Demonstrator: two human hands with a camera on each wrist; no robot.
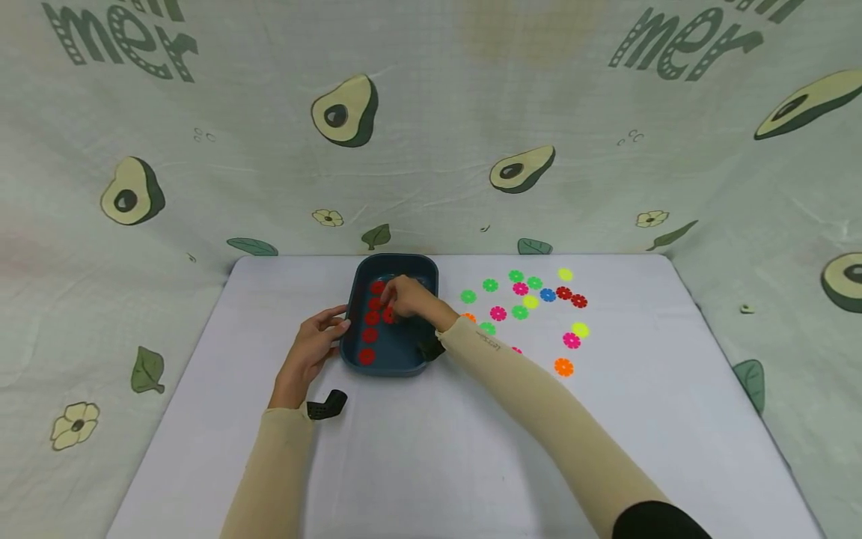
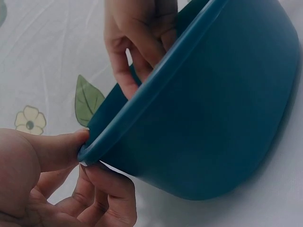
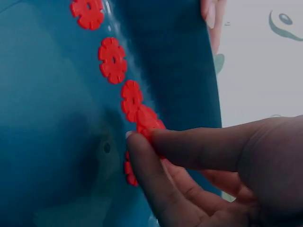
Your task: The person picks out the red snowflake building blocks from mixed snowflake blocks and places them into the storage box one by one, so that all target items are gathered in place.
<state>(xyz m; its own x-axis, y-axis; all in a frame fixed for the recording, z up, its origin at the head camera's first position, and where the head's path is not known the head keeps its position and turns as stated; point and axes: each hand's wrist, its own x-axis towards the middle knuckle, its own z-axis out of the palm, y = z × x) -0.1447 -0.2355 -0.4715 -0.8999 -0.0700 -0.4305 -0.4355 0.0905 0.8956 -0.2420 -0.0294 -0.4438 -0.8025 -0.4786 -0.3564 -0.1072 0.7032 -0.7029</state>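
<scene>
A dark blue plastic bin (image 1: 397,361) stands on the white table, with several red snowflake discs (image 1: 370,335) in a rough line along its left side. My left hand (image 1: 311,348) holds the bin's left rim; in the left wrist view the thumb lies over the rim (image 2: 156,78) and the fingers are curled beneath it. Inside the bin, my right hand (image 1: 412,297) pinches a red snowflake disc (image 3: 147,119) between thumb and forefinger. That disc is partly covered by the fingertips, just beside another red disc (image 3: 131,100) on the bin floor.
Right of the bin lie several loose discs: green (image 1: 490,285), pink (image 1: 497,314), yellow (image 1: 566,275), orange (image 1: 563,367), red (image 1: 578,301) and one blue (image 1: 548,295). My right forearm (image 1: 525,397) crosses in front of some. A patterned cloth (image 1: 431,112) hangs behind the table.
</scene>
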